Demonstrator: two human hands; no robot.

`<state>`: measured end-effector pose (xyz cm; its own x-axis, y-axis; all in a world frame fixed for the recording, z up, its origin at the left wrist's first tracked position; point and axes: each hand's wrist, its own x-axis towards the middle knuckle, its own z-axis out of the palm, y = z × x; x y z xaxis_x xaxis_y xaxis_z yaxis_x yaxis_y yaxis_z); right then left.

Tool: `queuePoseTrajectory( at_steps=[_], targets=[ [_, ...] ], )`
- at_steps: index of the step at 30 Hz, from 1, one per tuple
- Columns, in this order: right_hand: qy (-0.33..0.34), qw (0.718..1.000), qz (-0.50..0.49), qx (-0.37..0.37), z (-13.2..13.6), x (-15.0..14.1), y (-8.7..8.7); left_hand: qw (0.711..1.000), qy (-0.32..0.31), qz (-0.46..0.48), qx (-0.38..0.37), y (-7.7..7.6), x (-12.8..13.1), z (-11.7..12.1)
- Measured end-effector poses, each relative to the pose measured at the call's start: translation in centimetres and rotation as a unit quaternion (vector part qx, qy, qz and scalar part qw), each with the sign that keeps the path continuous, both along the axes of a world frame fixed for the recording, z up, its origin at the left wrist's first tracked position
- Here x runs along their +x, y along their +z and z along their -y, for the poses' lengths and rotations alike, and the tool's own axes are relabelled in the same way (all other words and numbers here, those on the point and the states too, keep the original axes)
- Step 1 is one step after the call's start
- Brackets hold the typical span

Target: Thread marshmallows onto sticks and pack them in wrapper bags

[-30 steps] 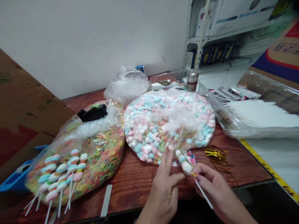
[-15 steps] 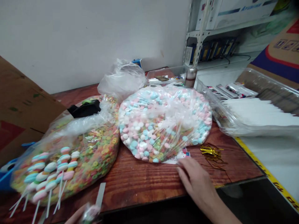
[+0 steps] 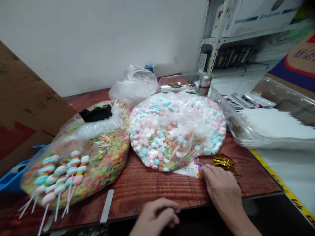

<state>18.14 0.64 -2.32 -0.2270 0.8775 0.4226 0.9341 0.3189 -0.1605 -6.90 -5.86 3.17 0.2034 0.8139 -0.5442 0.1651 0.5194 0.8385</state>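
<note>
My right hand (image 3: 222, 185) is at the front right of the table, its fingertips closed on the corner of a printed plastic bag (image 3: 190, 170). Part of that flat bag lies hidden under a big clear bag of pastel marshmallows (image 3: 150, 142). At the table's front edge, my left hand (image 3: 158, 214) hovers with loosely bent fingers and nothing visible in it. Gold twist ties (image 3: 225, 163) lie just beyond my right hand. Several marshmallow skewers (image 3: 73, 168) rest on a bag of coloured ring cereal (image 3: 112, 157) at the left.
A black tape dispenser (image 3: 95, 113) sits on the cereal bag. Cardboard (image 3: 29, 108) stands at the left. A clear tray (image 3: 256, 142) with white sticks is at the right. A strip of tape (image 3: 107, 206) hangs at the front edge, and a metal shelf (image 3: 216, 42) stands behind.
My left hand has moved right, and the small wrapped item it held is out of sight. My right hand has shifted right, and more of the printed bag shows from under the marshmallows.
</note>
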Motion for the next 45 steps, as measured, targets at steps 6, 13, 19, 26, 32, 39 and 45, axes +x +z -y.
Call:
queuePoseTrajectory(
  at_steps=[6, 13, 19, 26, 32, 39, 45],
  targets=[
    [0.003, 0.999, -0.026, -0.039, -1.8, -1.7, -0.6, 0.979, -0.185, 0.079, -0.040, -1.1, 8.7, -3.8],
    [-0.016, 0.999, -0.010, -0.048, -1.7, -2.2, -0.8, 0.980, -0.090, 0.151, -0.093, -0.2, 8.2, -3.9],
    [0.018, 0.998, -0.027, -0.059, -1.5, -0.8, -1.0, 0.954, -0.019, 0.252, -0.161, -2.1, 8.8, -3.7],
    [0.019, 0.998, -0.033, -0.053, -1.8, -1.3, -0.8, 0.950, 0.000, 0.267, -0.164, -3.3, 8.9, -3.5],
    [0.074, 0.996, -0.052, 0.024, 0.8, 1.5, 1.8, 0.896, 0.060, 0.412, -0.156, -2.2, 9.8, -3.9],
    [0.052, 0.970, -0.236, -0.028, 1.4, 1.9, 2.1, 0.849, 0.273, 0.444, -0.082, -1.9, 11.1, -5.6],
    [0.019, 0.692, -0.656, -0.302, 0.8, -1.4, 1.9, 0.887, 0.283, 0.366, -0.012, -0.8, 10.7, -6.2]
  ],
)
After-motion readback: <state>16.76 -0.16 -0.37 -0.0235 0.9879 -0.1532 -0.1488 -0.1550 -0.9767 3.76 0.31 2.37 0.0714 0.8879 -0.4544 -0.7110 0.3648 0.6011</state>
